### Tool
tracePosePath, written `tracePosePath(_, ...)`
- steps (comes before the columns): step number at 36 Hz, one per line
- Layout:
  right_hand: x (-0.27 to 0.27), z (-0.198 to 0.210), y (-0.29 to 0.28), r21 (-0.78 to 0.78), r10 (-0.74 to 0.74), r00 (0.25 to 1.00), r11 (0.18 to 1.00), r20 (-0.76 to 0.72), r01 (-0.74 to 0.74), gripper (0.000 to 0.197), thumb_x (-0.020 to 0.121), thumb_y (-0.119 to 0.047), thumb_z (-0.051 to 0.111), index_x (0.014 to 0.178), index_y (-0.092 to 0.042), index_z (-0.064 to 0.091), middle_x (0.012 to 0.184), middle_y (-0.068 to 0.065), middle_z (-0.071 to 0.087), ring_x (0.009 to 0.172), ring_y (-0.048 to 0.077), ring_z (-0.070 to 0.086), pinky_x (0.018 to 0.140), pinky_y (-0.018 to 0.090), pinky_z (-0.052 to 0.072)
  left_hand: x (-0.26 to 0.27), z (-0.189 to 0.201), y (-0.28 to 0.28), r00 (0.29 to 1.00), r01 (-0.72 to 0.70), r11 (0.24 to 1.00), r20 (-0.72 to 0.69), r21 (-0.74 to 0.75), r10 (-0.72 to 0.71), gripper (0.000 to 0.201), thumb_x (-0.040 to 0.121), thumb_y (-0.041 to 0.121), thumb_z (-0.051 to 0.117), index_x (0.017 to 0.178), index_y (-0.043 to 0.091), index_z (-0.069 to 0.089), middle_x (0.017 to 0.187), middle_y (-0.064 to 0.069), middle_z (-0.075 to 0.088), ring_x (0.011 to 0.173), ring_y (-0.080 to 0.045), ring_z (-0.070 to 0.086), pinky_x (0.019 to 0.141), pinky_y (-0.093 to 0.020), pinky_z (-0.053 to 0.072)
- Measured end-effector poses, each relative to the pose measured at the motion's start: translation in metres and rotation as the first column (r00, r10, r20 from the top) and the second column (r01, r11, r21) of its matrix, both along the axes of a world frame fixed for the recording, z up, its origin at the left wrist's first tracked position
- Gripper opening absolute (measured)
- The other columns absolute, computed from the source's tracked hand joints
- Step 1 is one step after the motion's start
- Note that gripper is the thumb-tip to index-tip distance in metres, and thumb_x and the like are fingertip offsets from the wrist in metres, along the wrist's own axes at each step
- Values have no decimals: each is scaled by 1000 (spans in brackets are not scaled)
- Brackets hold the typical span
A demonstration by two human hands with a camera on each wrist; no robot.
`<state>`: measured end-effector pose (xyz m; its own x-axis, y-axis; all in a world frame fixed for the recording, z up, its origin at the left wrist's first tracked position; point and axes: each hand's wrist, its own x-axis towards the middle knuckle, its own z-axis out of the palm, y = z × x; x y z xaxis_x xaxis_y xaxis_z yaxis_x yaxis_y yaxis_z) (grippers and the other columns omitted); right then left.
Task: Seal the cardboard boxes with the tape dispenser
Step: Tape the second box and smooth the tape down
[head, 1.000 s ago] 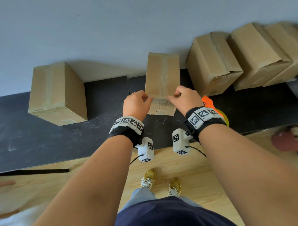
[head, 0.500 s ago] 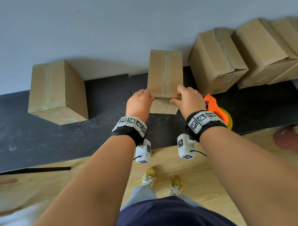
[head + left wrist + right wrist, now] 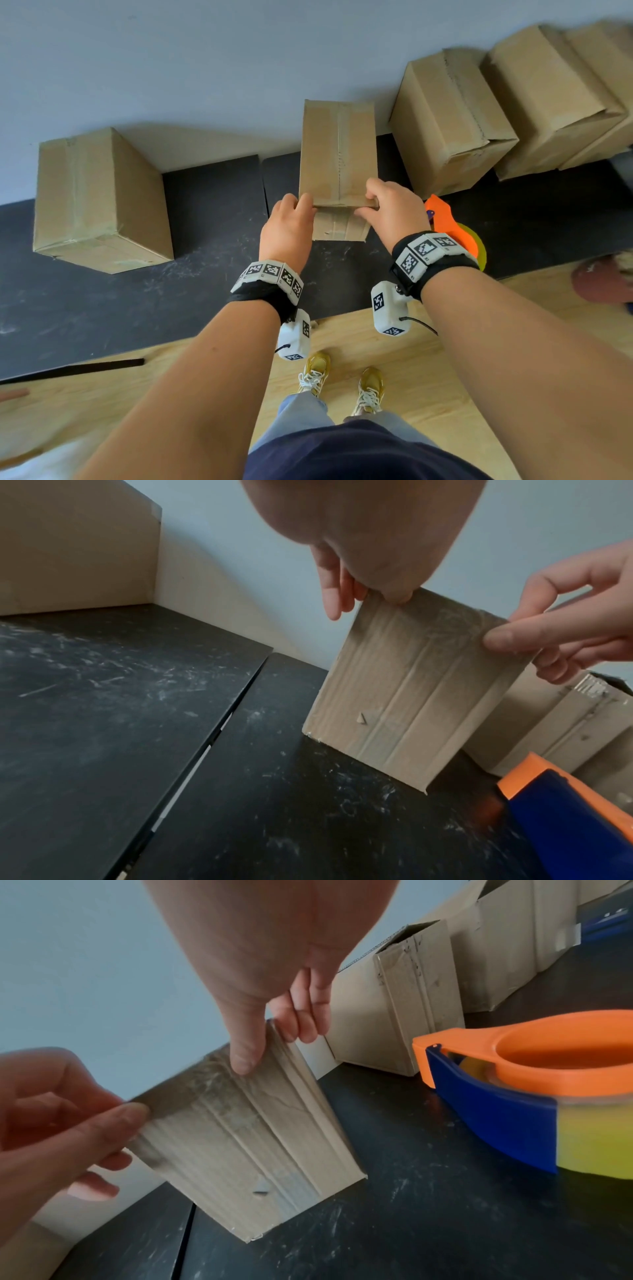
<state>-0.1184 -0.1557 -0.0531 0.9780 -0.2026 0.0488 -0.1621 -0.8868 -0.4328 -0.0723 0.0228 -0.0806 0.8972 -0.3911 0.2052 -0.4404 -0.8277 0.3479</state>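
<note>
Middle cardboard box (image 3: pixel 337 150) upright on the black table (image 3: pixel 212 205), back against the wall, tape strip running along its top seam and down the near face. Left hand (image 3: pixel 289 228) grasping the box's near-left top corner, thumb on the front face, fingers (image 3: pixel 334 599) curled round the side. Right hand (image 3: pixel 394 209) grasping the near-right top corner likewise, thumb (image 3: pixel 245 1053) pressed on the taped front, fingers behind the edge. Tape dispenser (image 3: pixel 534 1096), orange and blue with a yellowish roll, lying on the table just right of the box, apart from both hands. Taped box (image 3: pixel 99 198) well to the left. Row of further boxes (image 3: pixel 448 126) to the right along the wall, nearest one's flap seam untaped.
</note>
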Motion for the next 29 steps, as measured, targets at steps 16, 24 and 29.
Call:
tracePosePath(16, -3, -9, -7, 87, 9, 1000, 996, 26, -12, 17, 88, -16, 67, 98, -9, 55, 87, 7, 61, 76, 27, 57, 66, 35, 46, 3, 7, -2, 999, -23, 997, -27, -68, 22, 14, 92, 16, 57, 83, 6, 51, 70, -8, 50, 59, -27, 46, 51, -38, 40)
tracePosePath(24, 3, -13, -2, 79, -75, 996, 994, 45, 71, 9, 89, -12, 64, 88, -12, 55, 81, 6, 62, 74, 28, 58, 66, 40, 52, 7, 16, -4, 997, -36, 998, -73, -47, 33, 17, 94, 20, 55, 83, 11, 47, 77, -8, 57, 65, -28, 53, 59, -41, 47)
tracePosePath(29, 1, -10, -3, 142, -88, 996, 986, 22, 84, 13, 88, -12, 65, 91, -14, 53, 74, 3, 56, 73, 28, 56, 66, 40, 50, 5, 19, -4, 985, -94, 990, -152, -101, 78, 10, 92, 21, 55, 91, 11, 53, 86, -3, 62, 74, -25, 57, 67, -39, 50)
